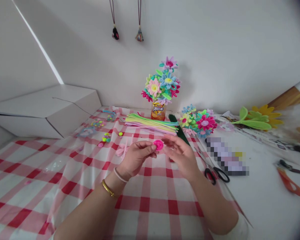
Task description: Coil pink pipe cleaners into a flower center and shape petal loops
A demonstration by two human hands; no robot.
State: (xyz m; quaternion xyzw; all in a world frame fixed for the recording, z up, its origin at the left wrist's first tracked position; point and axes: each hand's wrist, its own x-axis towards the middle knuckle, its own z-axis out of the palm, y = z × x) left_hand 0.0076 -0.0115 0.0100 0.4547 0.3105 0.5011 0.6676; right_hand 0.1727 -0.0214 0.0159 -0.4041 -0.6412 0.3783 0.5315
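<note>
Between the thumb and fingers of my left hand (140, 155) is a hot-pink coil of pipe cleaner (158, 145), wound into a flat round disc. Just to its right, my right hand (181, 151) has its fingers curved and spread apart, close to the coil's edge. Whether a fingertip touches it I cannot make out. Pale pink pipe-cleaner petals (120, 150) lie on the cloth behind my left hand. Beyond both hands is a bundle of pastel pipe cleaners (151, 123), with dark green stems (181, 133) beside it.
A bottle (158, 111) holding fuzzy flowers (165, 83) stands by the wall. More flowers (202, 121) lie to its right. Black-handled scissors (216, 175) and an orange-handled tool (290, 181) rest at right. Small pompoms (106, 137) and a white box (45, 110) are at left on the checked cloth (90, 190).
</note>
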